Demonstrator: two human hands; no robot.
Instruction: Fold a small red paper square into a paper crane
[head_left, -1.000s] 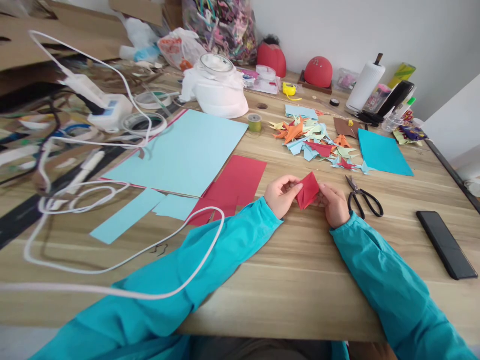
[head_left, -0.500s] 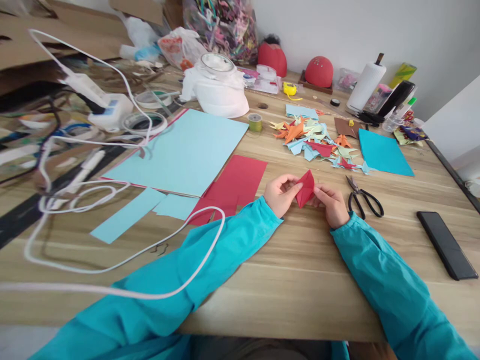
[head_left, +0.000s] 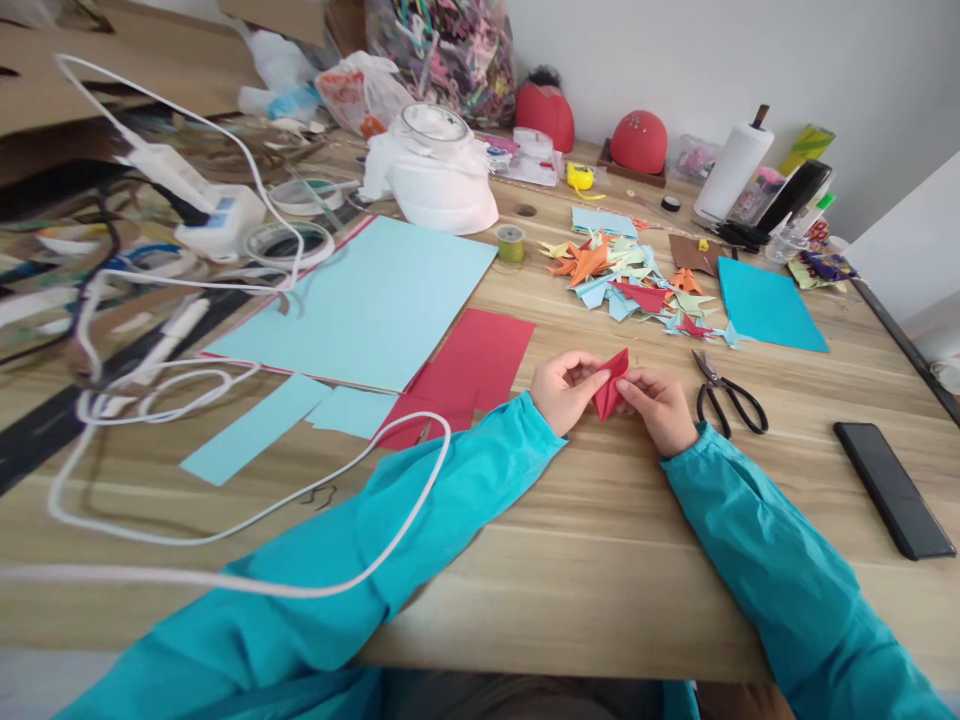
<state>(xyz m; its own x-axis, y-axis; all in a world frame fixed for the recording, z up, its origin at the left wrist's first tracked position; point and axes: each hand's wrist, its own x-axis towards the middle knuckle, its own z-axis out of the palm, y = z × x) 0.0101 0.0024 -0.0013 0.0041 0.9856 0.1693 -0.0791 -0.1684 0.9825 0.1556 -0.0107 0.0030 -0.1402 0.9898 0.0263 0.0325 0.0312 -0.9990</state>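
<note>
A small folded red paper piece (head_left: pixel 609 387) is pinched between my two hands above the wooden table (head_left: pixel 600 560). My left hand (head_left: pixel 564 388) grips its left side with fingers curled. My right hand (head_left: pixel 658 408) presses its right side, fingers closed on the fold. Both arms wear teal sleeves. The paper shows as a narrow pointed shape standing on edge.
Black scissors (head_left: pixel 729 395) lie just right of my hands, a black phone (head_left: pixel 892 488) farther right. Red sheets (head_left: pixel 465 375) and light blue sheets (head_left: pixel 367 305) lie to the left. A pile of folded paper shapes (head_left: pixel 630 280), a teal sheet (head_left: pixel 766 305) and a white cable (head_left: pixel 247 520) surround them.
The red paper has been folded narrower; its right flap came leftward under my right hand. Both hands stayed in the same spot.
</note>
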